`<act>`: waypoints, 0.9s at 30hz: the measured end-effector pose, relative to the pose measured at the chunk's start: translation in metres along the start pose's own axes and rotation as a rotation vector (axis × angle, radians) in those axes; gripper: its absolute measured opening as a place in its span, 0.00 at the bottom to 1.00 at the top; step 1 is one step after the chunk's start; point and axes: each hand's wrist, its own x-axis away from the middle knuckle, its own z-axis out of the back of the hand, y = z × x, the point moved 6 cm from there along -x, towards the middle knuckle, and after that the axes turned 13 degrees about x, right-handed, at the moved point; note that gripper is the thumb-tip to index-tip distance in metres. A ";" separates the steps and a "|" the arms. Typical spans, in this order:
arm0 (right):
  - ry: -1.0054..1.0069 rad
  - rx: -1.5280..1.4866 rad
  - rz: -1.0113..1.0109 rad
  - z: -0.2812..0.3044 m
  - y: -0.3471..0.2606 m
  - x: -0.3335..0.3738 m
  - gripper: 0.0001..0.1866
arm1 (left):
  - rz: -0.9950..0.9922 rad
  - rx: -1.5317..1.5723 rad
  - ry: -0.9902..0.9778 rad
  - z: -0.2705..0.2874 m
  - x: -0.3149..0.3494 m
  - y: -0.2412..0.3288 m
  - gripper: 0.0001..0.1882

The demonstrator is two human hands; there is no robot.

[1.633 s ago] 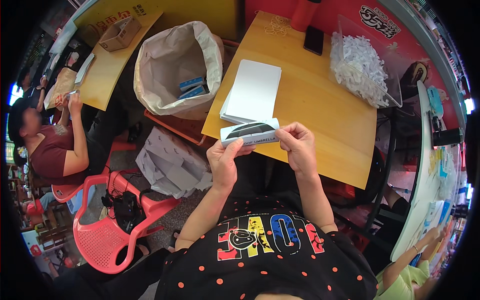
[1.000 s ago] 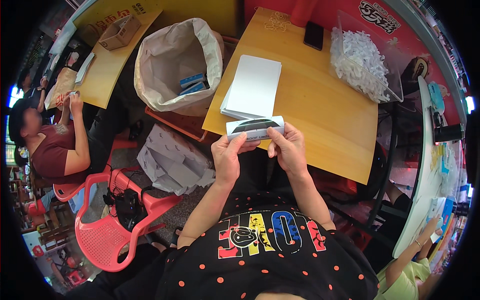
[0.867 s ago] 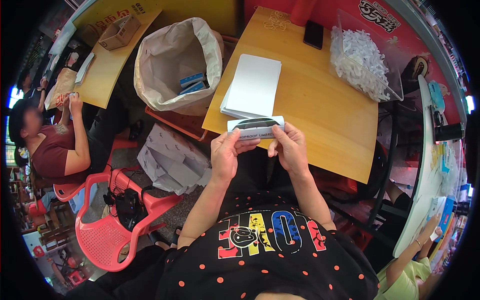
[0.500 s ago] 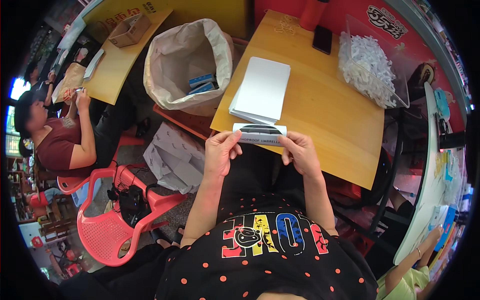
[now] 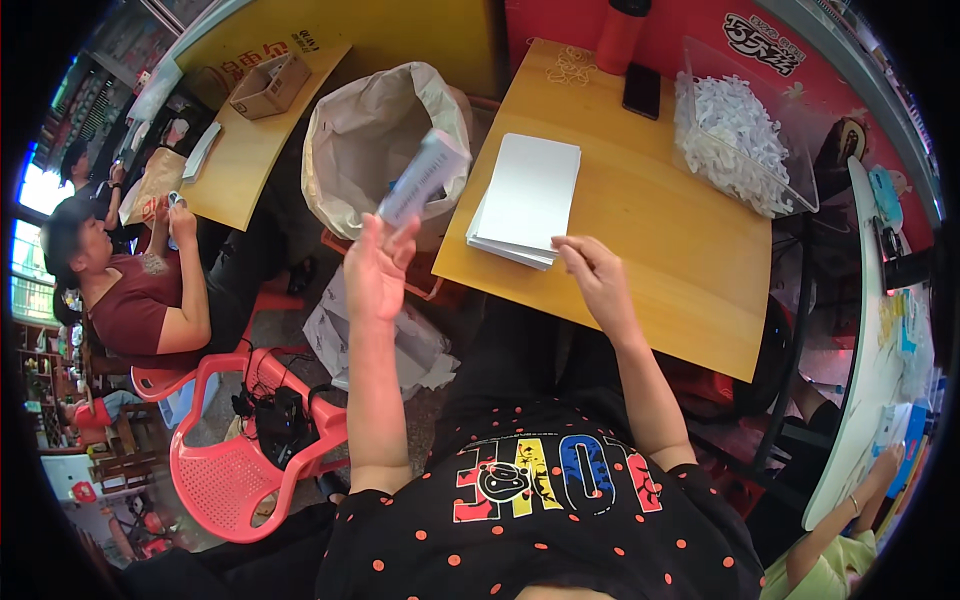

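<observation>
A slim white and grey-blue printed carton (image 5: 425,180), blurred by motion, is at the mouth of the large white sack (image 5: 335,150). Just below its lower end is my left hand (image 5: 378,272), palm up with fingers apart; the carton's whole length shows past the fingertips. My right hand (image 5: 597,285) has thumb and forefinger pinched together at the near right corner of a stack of white cards (image 5: 530,185). Whether a card is between those fingers I cannot make out. The stack lies a little fanned on the wooden table (image 5: 665,270).
A clear bin (image 5: 800,190) of white strips, a black phone (image 5: 642,90), a red bottle (image 5: 622,38) and rubber bands (image 5: 570,65) occupy the table's far side. At left are a red chair (image 5: 225,480) and a seated person (image 5: 150,300). Another person's arm (image 5: 850,500) reaches in at lower right.
The carton, held before in both hands at the table's near edge, has moved left to the sack with my left hand. My right hand has let go of it and moved to the stack's corner.
</observation>
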 end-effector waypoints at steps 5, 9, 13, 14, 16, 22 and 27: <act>0.139 0.723 0.429 -0.010 -0.008 -0.014 0.22 | -0.063 -0.245 0.119 -0.003 0.005 -0.006 0.29; -0.004 0.750 0.428 -0.016 -0.007 -0.013 0.20 | 0.070 -0.283 0.107 0.027 0.028 -0.039 0.28; 0.030 0.762 0.593 -0.019 0.001 -0.012 0.17 | 0.189 -0.229 0.129 0.045 0.046 -0.058 0.19; 0.049 0.782 0.596 -0.018 0.003 -0.011 0.17 | 0.205 -0.249 0.134 0.043 0.048 -0.063 0.18; 0.135 0.743 0.638 -0.014 -0.005 -0.009 0.17 | 0.243 -0.267 0.126 0.042 0.050 -0.069 0.16; 0.216 0.470 0.895 0.018 -0.071 0.021 0.15 | 0.389 0.134 0.030 -0.011 0.047 -0.082 0.26; -0.202 0.274 0.617 0.020 -0.081 0.050 0.13 | 0.231 0.154 -0.094 -0.017 0.037 -0.073 0.19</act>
